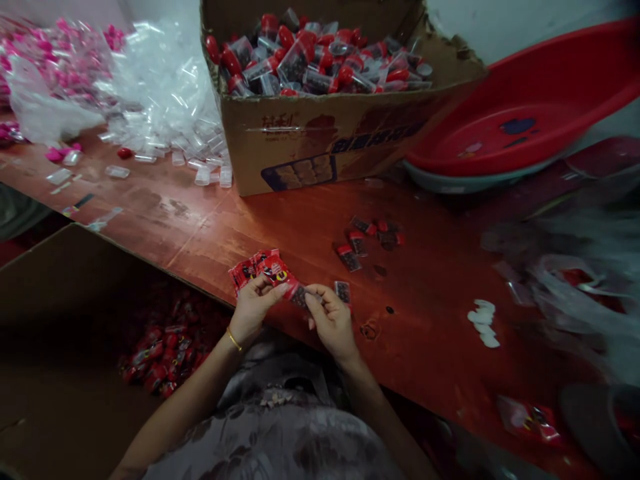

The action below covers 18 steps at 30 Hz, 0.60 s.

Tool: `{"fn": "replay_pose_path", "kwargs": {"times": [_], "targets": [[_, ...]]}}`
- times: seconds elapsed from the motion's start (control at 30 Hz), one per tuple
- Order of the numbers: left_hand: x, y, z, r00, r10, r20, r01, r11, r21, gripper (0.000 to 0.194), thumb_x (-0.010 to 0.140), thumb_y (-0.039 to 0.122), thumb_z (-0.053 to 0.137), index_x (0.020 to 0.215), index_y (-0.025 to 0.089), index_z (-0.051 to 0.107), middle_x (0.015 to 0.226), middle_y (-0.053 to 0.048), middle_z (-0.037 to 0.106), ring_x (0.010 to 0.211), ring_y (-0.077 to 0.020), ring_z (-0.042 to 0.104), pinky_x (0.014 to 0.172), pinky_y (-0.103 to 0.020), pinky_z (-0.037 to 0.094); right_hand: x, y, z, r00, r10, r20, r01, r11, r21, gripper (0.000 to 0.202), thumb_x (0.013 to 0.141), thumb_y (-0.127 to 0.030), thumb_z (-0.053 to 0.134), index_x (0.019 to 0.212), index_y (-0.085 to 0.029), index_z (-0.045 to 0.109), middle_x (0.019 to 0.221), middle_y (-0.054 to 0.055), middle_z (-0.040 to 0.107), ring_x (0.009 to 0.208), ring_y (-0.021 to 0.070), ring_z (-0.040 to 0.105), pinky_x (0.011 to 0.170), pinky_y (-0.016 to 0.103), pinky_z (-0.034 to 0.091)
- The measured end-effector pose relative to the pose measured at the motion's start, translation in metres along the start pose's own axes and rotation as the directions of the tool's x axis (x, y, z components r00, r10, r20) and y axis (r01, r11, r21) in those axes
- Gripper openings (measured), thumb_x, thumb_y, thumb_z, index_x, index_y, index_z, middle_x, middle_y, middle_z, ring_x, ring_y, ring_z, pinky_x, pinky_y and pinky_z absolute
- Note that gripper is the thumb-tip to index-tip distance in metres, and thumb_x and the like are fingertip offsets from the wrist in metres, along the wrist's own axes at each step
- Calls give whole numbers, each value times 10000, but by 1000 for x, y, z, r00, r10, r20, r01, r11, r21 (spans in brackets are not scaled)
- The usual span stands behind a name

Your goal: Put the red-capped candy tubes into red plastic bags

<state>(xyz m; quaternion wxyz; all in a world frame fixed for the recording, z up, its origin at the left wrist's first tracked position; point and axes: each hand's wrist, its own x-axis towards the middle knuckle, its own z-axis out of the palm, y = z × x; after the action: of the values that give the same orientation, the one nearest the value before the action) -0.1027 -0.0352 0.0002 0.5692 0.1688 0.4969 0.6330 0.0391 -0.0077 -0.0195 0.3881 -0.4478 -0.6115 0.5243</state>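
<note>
My left hand (254, 303) is closed on a small red printed packet (275, 269), pinched between thumb and fingers. From the packet's lower right end shows a small clear tube of dark beads (299, 295); whether it sits inside the packet or against it I cannot tell. My right hand (331, 317) grips the tube's other end, fingertips closed. More red packets (244, 273) lie in a fanned stack just beyond my left hand. Another bead tube (343, 291) rests on the table beside my right fingers, and several red-capped tubes (359, 243) lie farther off.
A cardboard box (300, 150) full of red-capped tubes stands at the back. Clear empty tubes (165, 100) and pink pieces (60, 53) are heaped left. A lower carton (60, 293) holds red packets. Red basin (500, 127), white discs (483, 323) and plastic bags (580, 293) are right.
</note>
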Motion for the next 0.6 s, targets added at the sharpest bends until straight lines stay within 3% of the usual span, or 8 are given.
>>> {"fn": "replay_pose_path", "kwargs": {"times": [0.13,0.3,0.47,0.6], "targets": [[0,-10,3,997,61,-51,-63,997,-48,333,526,290,820,794,158,674,782,-9,695,694,-118,613,726,-240,474,1,3,6,999,10,-44,-10,1000,-1,249,846,-425,503,895,-191,574,501,-72,487,353,68,434,363,181,350],[1,-17,5,994,-12,-113,2,996,-90,335,547,382,800,722,146,638,662,6,654,581,-100,580,622,-220,466,-1,2,16,1000,-9,-15,9,999,-45,223,855,-415,502,883,-200,556,530,-67,490,363,65,427,360,182,345],[-2,-24,9,998,-45,-46,39,993,-111,376,548,383,801,776,120,658,703,-24,674,631,-111,603,645,-216,470,5,0,28,995,15,-102,-14,1000,16,243,844,-434,500,881,-196,531,555,-63,508,363,64,438,371,186,373],[-1,-23,5,998,-63,-26,60,992,-114,342,580,359,791,785,124,651,761,-35,687,677,-117,623,700,-233,479,8,1,32,996,73,-42,-68,991,117,266,836,-456,500,896,-197,508,543,-75,508,366,67,462,365,176,375]]}}
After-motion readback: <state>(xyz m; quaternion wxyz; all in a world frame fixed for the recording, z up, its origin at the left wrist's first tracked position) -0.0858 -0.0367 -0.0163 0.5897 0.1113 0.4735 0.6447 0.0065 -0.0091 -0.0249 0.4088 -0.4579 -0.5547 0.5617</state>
